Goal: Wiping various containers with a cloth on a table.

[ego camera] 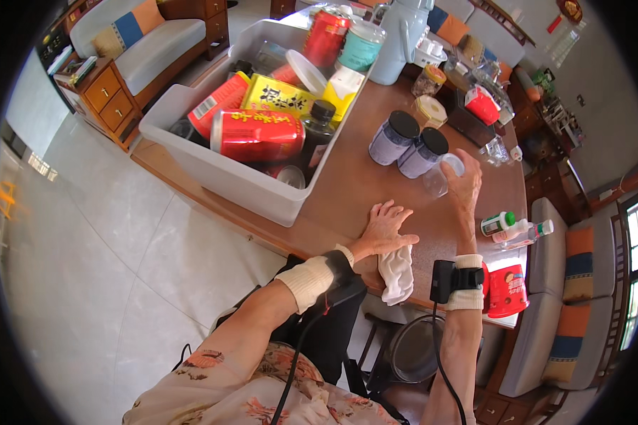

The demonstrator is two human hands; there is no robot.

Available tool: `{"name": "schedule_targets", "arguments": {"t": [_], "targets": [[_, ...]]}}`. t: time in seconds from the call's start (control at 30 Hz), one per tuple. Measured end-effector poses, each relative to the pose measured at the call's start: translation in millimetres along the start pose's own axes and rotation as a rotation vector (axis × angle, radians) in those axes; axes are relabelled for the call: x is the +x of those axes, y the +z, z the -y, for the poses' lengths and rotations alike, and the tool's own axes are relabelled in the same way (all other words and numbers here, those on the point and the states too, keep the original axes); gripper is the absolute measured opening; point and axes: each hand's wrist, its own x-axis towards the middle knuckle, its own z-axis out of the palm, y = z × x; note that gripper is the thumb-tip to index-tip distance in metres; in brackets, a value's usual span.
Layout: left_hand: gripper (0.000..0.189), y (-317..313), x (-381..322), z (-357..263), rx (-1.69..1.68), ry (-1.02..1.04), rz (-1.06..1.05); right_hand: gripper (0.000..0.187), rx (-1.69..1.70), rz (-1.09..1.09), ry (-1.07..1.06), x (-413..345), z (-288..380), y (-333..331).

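My right hand (465, 178) has its fingers around the rim of a clear plastic jar (437, 182) with a whitish top, which stands on the brown table (329, 196). Touching or very near that jar are two purple-labelled jars with black lids, one nearer (422, 152) and one farther (394, 138). My left hand (385, 231) rests with spread fingers at the table's near edge, beside a white cloth (397, 273) that hangs over the edge. Nothing shows in its grasp.
A grey plastic bin (234, 183) of cans, cartons and bottles stands on the left. Small bottles (497, 223) lie right of my right wrist, near red cups (508, 289). Farther back are a light-blue jug (400, 42) and a food jar (429, 81). A metal pot (416, 350) sits below the table edge.
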Motion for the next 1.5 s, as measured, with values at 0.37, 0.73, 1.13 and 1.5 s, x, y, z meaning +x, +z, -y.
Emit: {"name": "schedule_targets", "arguments": {"t": [0.37,0.73,1.13,1.5], "targets": [[0.064,-53,-27,4,-0.531,-0.159,-0.063,0.063,0.231,0.203,-0.071,98,162,3],[0.059,-5,-13,85,-0.939,-0.287,-0.21,0.105,0.337,0.264,0.1,190,184,88],[0.042,-20,-14,66,-0.82,-0.293,0.09,0.078,0.683,0.086,0.17,186,210,42],[0.053,-62,-32,10,-0.692,-0.372,-0.006,0.066,0.951,0.128,0.204,95,194,-81]]}}
